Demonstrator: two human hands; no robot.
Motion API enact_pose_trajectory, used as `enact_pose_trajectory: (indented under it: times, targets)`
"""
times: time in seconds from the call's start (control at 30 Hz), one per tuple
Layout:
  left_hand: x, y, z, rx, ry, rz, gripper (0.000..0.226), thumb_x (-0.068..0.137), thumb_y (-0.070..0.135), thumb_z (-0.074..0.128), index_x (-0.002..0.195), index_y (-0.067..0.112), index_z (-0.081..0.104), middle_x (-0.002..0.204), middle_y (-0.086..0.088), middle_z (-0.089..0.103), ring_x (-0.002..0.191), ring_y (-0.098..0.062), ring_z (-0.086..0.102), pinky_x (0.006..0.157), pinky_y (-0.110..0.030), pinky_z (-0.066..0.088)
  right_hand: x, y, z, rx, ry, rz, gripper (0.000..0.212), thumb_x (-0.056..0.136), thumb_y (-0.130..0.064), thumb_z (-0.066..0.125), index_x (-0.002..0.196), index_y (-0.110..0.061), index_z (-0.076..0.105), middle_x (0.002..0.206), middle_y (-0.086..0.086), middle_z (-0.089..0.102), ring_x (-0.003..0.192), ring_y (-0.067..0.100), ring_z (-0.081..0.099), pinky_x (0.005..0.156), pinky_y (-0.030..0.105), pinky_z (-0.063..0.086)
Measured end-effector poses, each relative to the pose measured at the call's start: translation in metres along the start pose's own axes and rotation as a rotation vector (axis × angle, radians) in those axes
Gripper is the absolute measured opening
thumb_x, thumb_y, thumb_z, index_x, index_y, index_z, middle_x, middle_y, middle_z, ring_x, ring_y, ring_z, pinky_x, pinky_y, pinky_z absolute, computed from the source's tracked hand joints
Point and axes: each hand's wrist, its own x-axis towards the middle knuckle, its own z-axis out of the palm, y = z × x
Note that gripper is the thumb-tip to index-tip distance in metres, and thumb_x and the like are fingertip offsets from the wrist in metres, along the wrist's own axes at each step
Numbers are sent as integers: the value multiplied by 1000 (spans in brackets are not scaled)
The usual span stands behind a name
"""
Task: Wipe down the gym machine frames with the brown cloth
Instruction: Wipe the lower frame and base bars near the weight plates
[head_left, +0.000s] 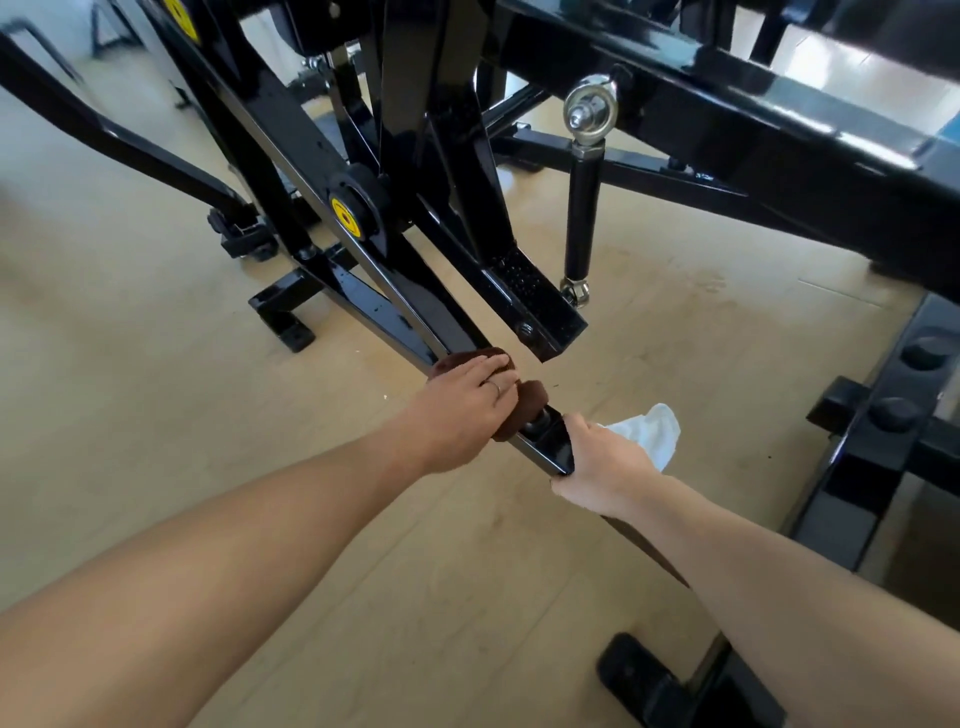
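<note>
A black gym machine frame (363, 291) fills the upper half of the head view, with one long sloping bar (545, 447) running down towards me. The brown cloth (530, 397) is wrapped over this bar near its lower end. My left hand (462, 410) lies on top of the cloth, fingers curved over it and pressing it onto the bar. Just below, my right hand (608, 467) grips the bar's lower end and also holds a white cloth (652, 431), which sticks out past the fingers.
A chrome eye bolt on a black strut (587, 156) stands right of the bar. A heavy black beam (779, 135) crosses the upper right. More black frame parts (883, 441) and a foot (644, 680) lie at the right and bottom. The floor (156, 389) is light wood.
</note>
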Motion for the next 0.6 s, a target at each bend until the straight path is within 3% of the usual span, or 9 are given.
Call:
enact_pose_trajectory:
  times: [0.07, 0.17, 0.23, 0.3, 0.4, 0.47, 0.5, 0.57, 0.6]
  targets:
    - [0, -4, -22, -175, 52, -19, 48, 97, 27, 61, 142, 15, 49, 141, -7, 58, 135, -26, 49, 116, -41, 40, 0, 1, -13, 120, -115, 50, 39, 79, -31, 69, 106, -23, 42, 92, 1, 59, 84, 19, 61, 65, 35, 46]
    - [-4, -11, -59, -362, 252, -147, 41, 93, 32, 62, 131, 17, 55, 120, -2, 66, 109, -19, 62, 95, -40, 55, -2, 0, -34, 431, -165, 108, 65, 70, -41, 75, 125, -29, 42, 112, -1, 60, 96, 15, 58, 71, 33, 43]
    - [-6, -21, -79, -348, 436, -228, 45, 92, 34, 61, 132, 14, 55, 120, -4, 66, 108, -20, 63, 96, -40, 55, -1, -2, -46, 598, -102, 92, 93, 68, -40, 78, 149, -37, 31, 135, -4, 53, 116, 20, 55, 88, 37, 44]
    - [3, -31, -98, -278, 622, -268, 47, 94, 31, 59, 135, 8, 55, 128, -9, 64, 120, -26, 60, 105, -41, 49, 1, -4, -55, 724, -44, 69, 107, 69, -34, 80, 156, -47, 20, 146, -8, 47, 130, 23, 50, 102, 42, 41]
    - [36, -40, -117, -103, 631, -329, 58, 93, 25, 60, 146, 6, 46, 145, -13, 54, 139, -30, 45, 120, -43, 33, 5, -8, -62, 809, -63, 61, 111, 71, -28, 82, 156, -53, 15, 152, -13, 44, 141, 23, 42, 102, 40, 33]
    - [56, -35, -115, -3, 454, -318, 68, 91, 23, 62, 151, 4, 37, 152, -15, 47, 146, -31, 37, 124, -43, 22, 5, -12, -59, 744, -171, 101, 125, 63, -40, 86, 158, -50, 6, 163, -6, 33, 150, 27, 31, 115, 46, 27]
    - [62, -30, -109, 46, 354, -304, 69, 91, 25, 60, 152, 3, 34, 153, -16, 45, 146, -31, 35, 126, -44, 19, 4, -13, -55, 591, -239, 133, 132, 56, -52, 85, 159, -49, 2, 166, -4, 28, 153, 28, 26, 119, 50, 22]
    - [67, -19, -89, 102, 231, -289, 70, 93, 30, 54, 153, 1, 34, 155, -16, 43, 148, -31, 31, 126, -42, 13, -2, -11, -36, 104, -296, 204, 134, 51, -71, 76, 158, -46, 0, 158, -4, 37, 146, 32, 35, 111, 49, 28]
    - [66, -14, -80, 94, 227, -292, 70, 92, 30, 54, 153, 1, 34, 156, -16, 41, 150, -30, 29, 126, -40, 11, -6, -8, -25, -34, -280, 198, 129, 55, -68, 76, 157, -42, 1, 147, -3, 44, 134, 33, 45, 100, 46, 36]
